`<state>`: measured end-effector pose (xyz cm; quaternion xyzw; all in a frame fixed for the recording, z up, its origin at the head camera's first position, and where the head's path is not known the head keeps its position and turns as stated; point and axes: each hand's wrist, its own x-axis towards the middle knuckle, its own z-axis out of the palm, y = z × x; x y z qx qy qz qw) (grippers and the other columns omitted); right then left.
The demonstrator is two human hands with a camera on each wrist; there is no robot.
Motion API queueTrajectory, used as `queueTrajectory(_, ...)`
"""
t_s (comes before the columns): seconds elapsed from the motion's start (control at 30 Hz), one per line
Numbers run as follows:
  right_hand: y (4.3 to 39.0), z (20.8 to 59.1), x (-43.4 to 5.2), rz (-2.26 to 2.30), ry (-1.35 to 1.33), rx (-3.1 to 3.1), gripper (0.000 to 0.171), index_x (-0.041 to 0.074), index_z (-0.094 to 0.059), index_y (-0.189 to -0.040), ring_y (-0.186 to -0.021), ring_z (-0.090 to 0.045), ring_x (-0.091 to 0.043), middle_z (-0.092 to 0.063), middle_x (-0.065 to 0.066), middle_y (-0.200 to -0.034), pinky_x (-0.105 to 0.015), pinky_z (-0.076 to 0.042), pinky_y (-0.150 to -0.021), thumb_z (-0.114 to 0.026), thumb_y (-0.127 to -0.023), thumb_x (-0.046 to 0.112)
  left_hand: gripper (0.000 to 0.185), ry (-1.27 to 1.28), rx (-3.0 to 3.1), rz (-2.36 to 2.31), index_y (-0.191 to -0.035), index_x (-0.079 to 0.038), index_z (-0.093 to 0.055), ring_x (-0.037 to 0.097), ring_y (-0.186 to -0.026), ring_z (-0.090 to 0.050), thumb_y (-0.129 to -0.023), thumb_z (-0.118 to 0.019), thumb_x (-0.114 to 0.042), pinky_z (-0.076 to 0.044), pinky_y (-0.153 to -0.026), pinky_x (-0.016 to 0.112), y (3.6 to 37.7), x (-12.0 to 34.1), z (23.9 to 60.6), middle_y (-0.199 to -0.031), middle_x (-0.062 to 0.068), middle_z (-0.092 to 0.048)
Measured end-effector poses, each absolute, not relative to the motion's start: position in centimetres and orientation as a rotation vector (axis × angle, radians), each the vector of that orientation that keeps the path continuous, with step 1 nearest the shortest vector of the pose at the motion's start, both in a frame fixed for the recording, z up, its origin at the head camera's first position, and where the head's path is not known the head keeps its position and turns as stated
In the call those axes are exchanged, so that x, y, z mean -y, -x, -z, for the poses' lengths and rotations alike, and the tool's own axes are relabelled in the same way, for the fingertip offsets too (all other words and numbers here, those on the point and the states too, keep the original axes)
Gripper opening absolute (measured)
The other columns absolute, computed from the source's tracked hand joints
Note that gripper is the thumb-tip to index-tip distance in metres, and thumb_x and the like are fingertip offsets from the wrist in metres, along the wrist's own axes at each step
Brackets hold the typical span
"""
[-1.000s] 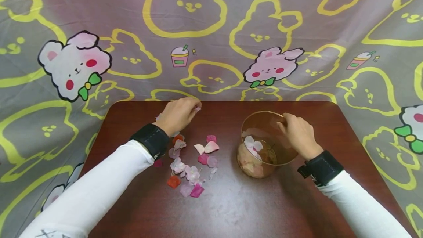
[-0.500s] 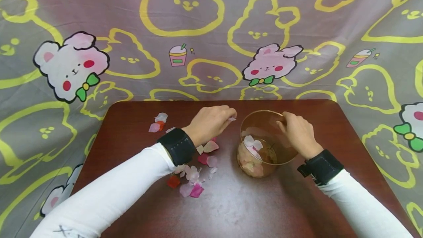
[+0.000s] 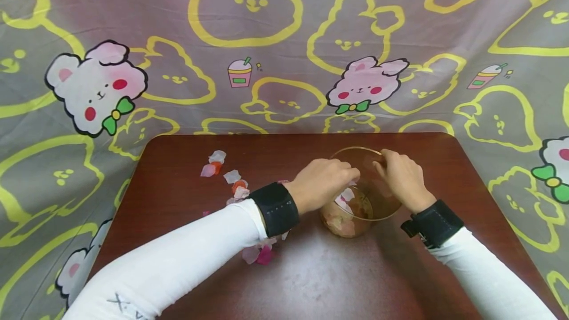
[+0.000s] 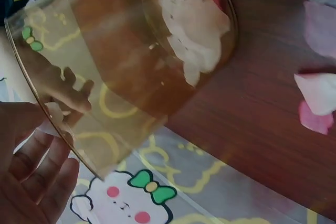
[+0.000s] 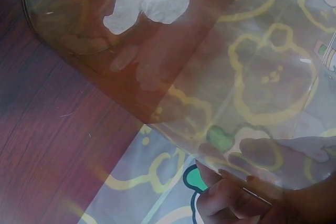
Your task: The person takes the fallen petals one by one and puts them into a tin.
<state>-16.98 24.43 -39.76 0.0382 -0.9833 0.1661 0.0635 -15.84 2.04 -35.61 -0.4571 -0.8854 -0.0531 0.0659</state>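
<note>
Two hands met at a clear glass bowl of flower petals on a dark wooden table.

The left hand [image 3: 322, 181] hovered over the near rim of the bowl [image 3: 351, 221], fingers curled downward toward its mouth; whether it pinched a petal could not be told. The right hand [image 3: 402, 177] gripped the far rim, fingers curled over the edge. The bowl stood right of the table's [image 3: 338, 280] centre, with pale pink and white petals [image 4: 194, 19] heaped at its bottom. Loose petals [image 3: 218, 164] in pink, white and red lay scattered to the left of the bowl, some partly hidden under the left sleeve [image 3: 178, 260]. A cartoon-print cloth [image 3: 284, 48] hung behind the table.
</note>
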Motion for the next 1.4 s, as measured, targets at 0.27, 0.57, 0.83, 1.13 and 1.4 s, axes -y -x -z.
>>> queueTrajectory(0.27,17.0,39.6,-24.3,-0.499,-0.124,2.981,0.020,0.006,-0.059,-0.085,-0.054,-0.050,-0.022,-0.050,-0.006,-0.062,-0.032,-0.033,-0.046,-0.064,-0.099,0.020,0.019,1.440,2.748,0.178,-0.115,-0.021,-0.071,0.009,-0.091,-0.069,-0.095,-0.070,-0.019,-0.056,-0.078,0.028,15.6,-2.5,36.1,-0.100,-0.006,-0.074)
queueTrajectory(0.57,17.2,39.5,-24.4,-0.478,-0.105,2.993,0.019,0.007,-0.059,-0.086,-0.056,-0.051,-0.024,-0.051,-0.006,-0.063,-0.033,-0.033,-0.047,-0.064,-0.099,0.021,0.032,1.393,2.752,0.273,-0.126,-0.018,-0.066,0.014,-0.100,-0.070,-0.095,-0.071,-0.025,-0.056,-0.086,0.031,16.5,-1.0,35.7,-0.111,-0.002,-0.074)
queueTrajectory(0.83,17.2,39.6,-24.4,-0.485,-0.103,2.997,0.019,0.008,-0.060,-0.086,-0.058,-0.053,-0.024,-0.053,-0.005,-0.064,-0.034,-0.034,-0.048,-0.064,-0.098,0.021,0.024,1.218,2.690,0.460,-0.122,-0.015,-0.068,0.018,-0.104,-0.067,-0.098,-0.066,-0.021,-0.055,-0.089,0.034,17.8,2.7,36.0,-0.114,0.000,-0.073)
queueTrajectory(1.13,17.0,39.5,-24.5,-0.476,-0.093,3.000,0.020,0.008,-0.059,-0.085,-0.057,-0.053,-0.024,-0.052,-0.005,-0.063,-0.034,-0.034,-0.048,-0.066,-0.098,0.021,0.022,0.907,2.853,0.539,-0.116,-0.011,-0.070,0.022,-0.105,-0.068,-0.097,-0.067,-0.021,-0.056,-0.089,0.039,19.8,9.5,38.2,-0.112,0.006,-0.073)
queueTrajectory(1.4,17.1,39.5,-24.5,-0.464,-0.110,2.998,0.022,0.010,-0.057,-0.083,-0.058,-0.055,-0.025,-0.053,-0.005,-0.064,-0.035,-0.036,-0.048,-0.064,-0.099,0.023,0.024,0.636,3.000,0.507,-0.119,-0.005,-0.068,0.029,-0.103,-0.069,-0.098,-0.065,-0.016,-0.056,-0.085,0.047,21.1,16.7,40.8,-0.116,0.014,-0.073)
